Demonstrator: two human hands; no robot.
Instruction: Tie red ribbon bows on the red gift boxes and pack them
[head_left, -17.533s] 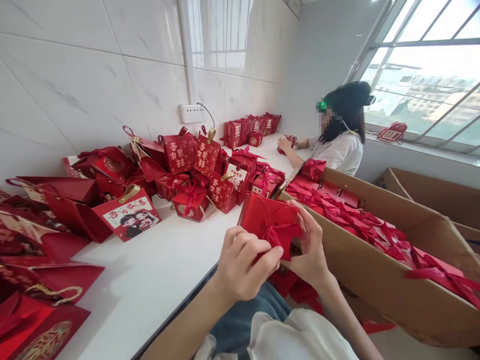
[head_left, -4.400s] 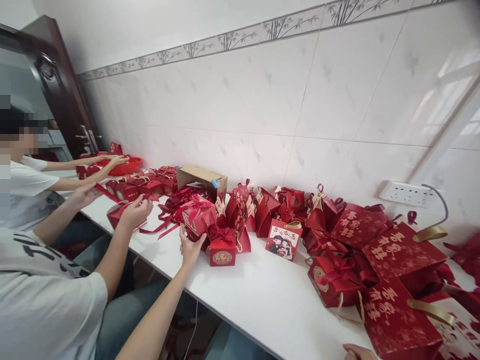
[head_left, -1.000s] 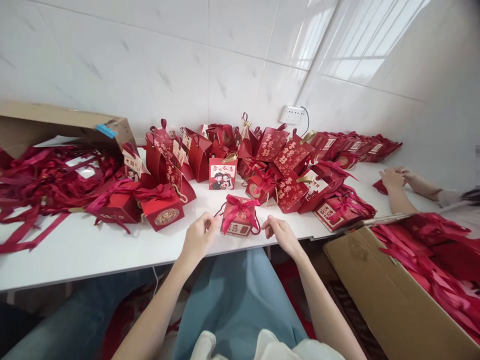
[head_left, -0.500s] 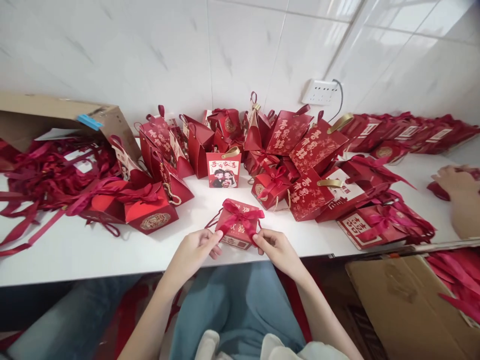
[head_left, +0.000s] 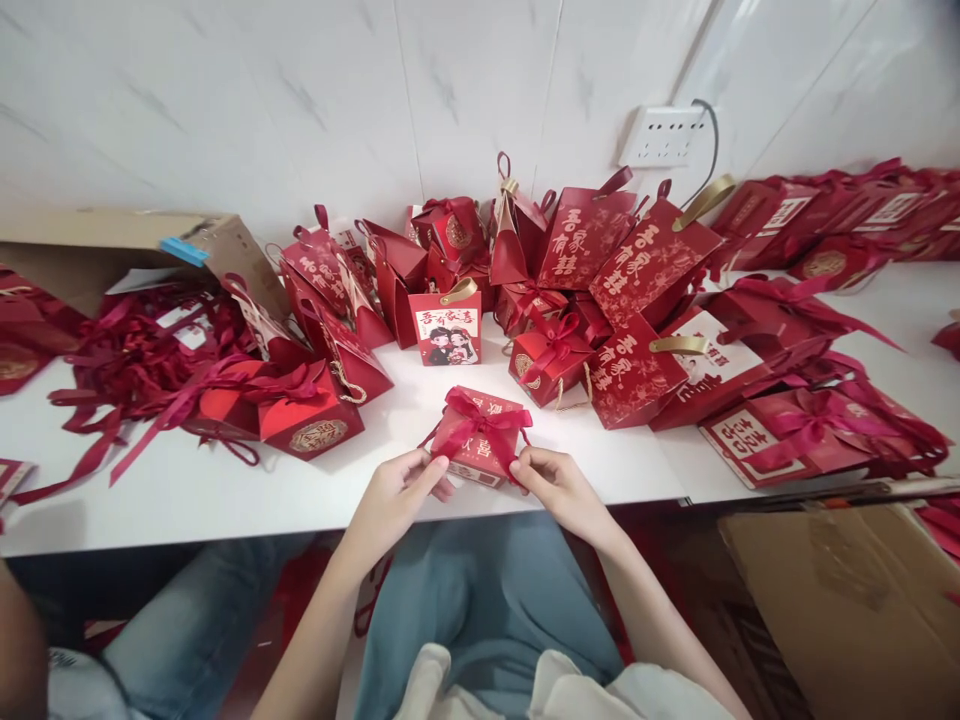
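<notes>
A small red gift box (head_left: 474, 468) with gold characters sits near the table's front edge, tied on top with a dark pink ribbon bow (head_left: 489, 420). At the box's left side, my left hand (head_left: 405, 487) pinches one end of the ribbon between thumb and finger. On the opposite side, my right hand (head_left: 561, 488) is closed on the other ribbon end. Just behind stands a red box with a cartoon couple (head_left: 448, 335). A red box with a bow (head_left: 547, 358) lies to the right of it.
Loose ribbons (head_left: 142, 350) spill from a cardboard box (head_left: 240, 255) on the left. Many red gift boxes (head_left: 630, 370) crowd the back and right of the white table (head_left: 247, 515). A power strip (head_left: 661, 137) is on the wall. Another person's leg (head_left: 187, 620) shows at lower left.
My view has shifted slightly, and the person's hand at far right has left it. An arm now shows at the lower left. Both my hands still hold the ribbon ends, with little movement.
</notes>
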